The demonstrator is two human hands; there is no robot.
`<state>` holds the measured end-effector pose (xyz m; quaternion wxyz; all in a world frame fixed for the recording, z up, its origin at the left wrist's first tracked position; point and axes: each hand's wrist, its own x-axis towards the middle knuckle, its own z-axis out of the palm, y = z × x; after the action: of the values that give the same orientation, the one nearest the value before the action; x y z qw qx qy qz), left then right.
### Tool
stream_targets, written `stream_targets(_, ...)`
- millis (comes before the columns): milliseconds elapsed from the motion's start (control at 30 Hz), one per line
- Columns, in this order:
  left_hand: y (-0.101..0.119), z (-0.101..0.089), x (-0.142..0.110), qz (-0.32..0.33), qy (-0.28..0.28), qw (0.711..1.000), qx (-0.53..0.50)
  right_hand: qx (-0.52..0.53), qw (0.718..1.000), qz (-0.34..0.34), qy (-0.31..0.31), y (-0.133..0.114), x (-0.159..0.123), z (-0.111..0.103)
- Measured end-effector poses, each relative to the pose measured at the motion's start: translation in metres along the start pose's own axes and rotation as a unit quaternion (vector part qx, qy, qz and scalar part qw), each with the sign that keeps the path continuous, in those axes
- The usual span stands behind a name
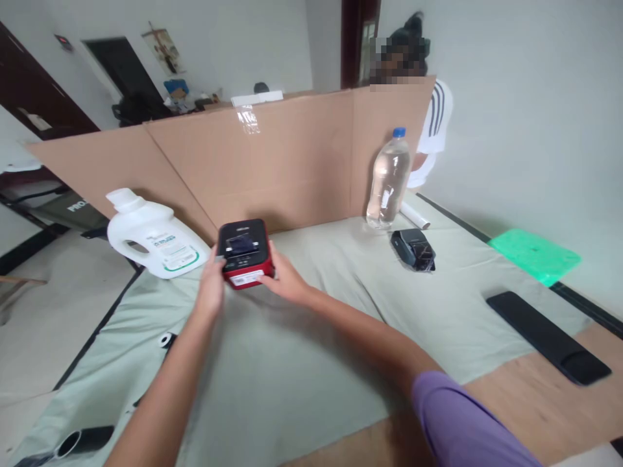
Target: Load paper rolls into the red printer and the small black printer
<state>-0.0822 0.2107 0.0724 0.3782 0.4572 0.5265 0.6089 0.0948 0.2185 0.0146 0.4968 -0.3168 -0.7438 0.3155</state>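
Note:
Between my two hands is a black box with red sides (244, 251), a white label along its near edge. My left hand (211, 284) grips the left side, and my right hand (286, 275) grips the right, its thumb by the label. Just left of the box, a white plastic jug (158, 240) with a handle and green-edged label leans over at a tilt. Whether the box rests on the cloth or is lifted slightly, I cannot make out.
A cardboard screen (282, 162) stands behind. To the right are a water bottle (389, 181) with a blue cap, a small black object (413, 250), a long black pad (548, 337) and a green sheet (535, 254). A black tube (92, 439) lies front left. Someone sits beyond the screen.

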Motion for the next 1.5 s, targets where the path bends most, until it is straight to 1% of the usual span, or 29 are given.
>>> stream_targets(67, -0.006, 0.039, -0.018, 0.041, -0.034, 0.999, -0.013, -0.019, 0.999, 0.004, 0.034, -0.001, -0.026, -0.034)
stream_targets(133, -0.016, 0.071, -0.039, 0.042, -0.057, 0.997, -0.030, -0.048, 0.997, 0.024, 0.061, -0.002, -0.055, -0.062)
stream_targets(167, -0.020, 0.083, -0.050, 0.034, -0.066, 0.996, -0.039, -0.064, 0.995, 0.037, 0.068, -0.003, -0.069, -0.073)
stream_targets(233, -0.027, 0.101, -0.071, 0.014, -0.075, 0.996, -0.055, -0.092, 0.991, 0.066, 0.074, -0.007, -0.094, -0.088)
stream_targets(300, -0.032, 0.109, -0.090, -0.004, -0.078, 0.995, -0.063, -0.110, 0.987, 0.094, 0.075, -0.013, -0.114, -0.096)
stream_targets(367, -0.034, 0.109, -0.105, -0.017, -0.076, 0.995, -0.062, -0.120, 0.984, 0.110, 0.070, -0.018, -0.128, -0.097)
stream_targets(467, -0.037, 0.105, -0.121, -0.028, -0.073, 0.995, -0.057, -0.125, 0.984, 0.118, 0.057, -0.025, -0.141, -0.094)
stream_targets(600, -0.038, 0.102, -0.139, -0.048, -0.058, 0.995, -0.062, -0.128, 0.983, 0.117, 0.057, -0.028, -0.146, -0.094)
stream_targets(733, -0.037, 0.103, -0.150, -0.073, -0.049, 0.995, -0.057, -0.129, 0.980, 0.136, 0.068, -0.023, -0.148, -0.094)
stream_targets(1033, -0.042, 0.099, -0.148, -0.082, -0.066, 0.993, -0.048, -0.136, 0.975, 0.152, 0.092, -0.020, -0.158, -0.082)
stream_targets(1200, -0.035, 0.101, -0.151, -0.101, -0.056, 0.993, -0.012, -0.149, 0.974, 0.148, 0.091, -0.019, -0.162, -0.083)
stream_targets(1300, -0.032, 0.100, -0.148, -0.098, -0.053, 0.994, -0.011, -0.154, 0.973, 0.145, 0.091, -0.020, -0.163, -0.084)
stream_targets(1367, -0.034, 0.098, -0.144, -0.095, -0.052, 0.994, -0.025, -0.154, 0.974, 0.138, 0.089, -0.021, -0.163, -0.084)
stream_targets(1500, -0.047, 0.092, -0.131, -0.102, -0.063, 0.991, -0.056, -0.145, 0.977, 0.133, 0.087, -0.021, -0.163, -0.085)
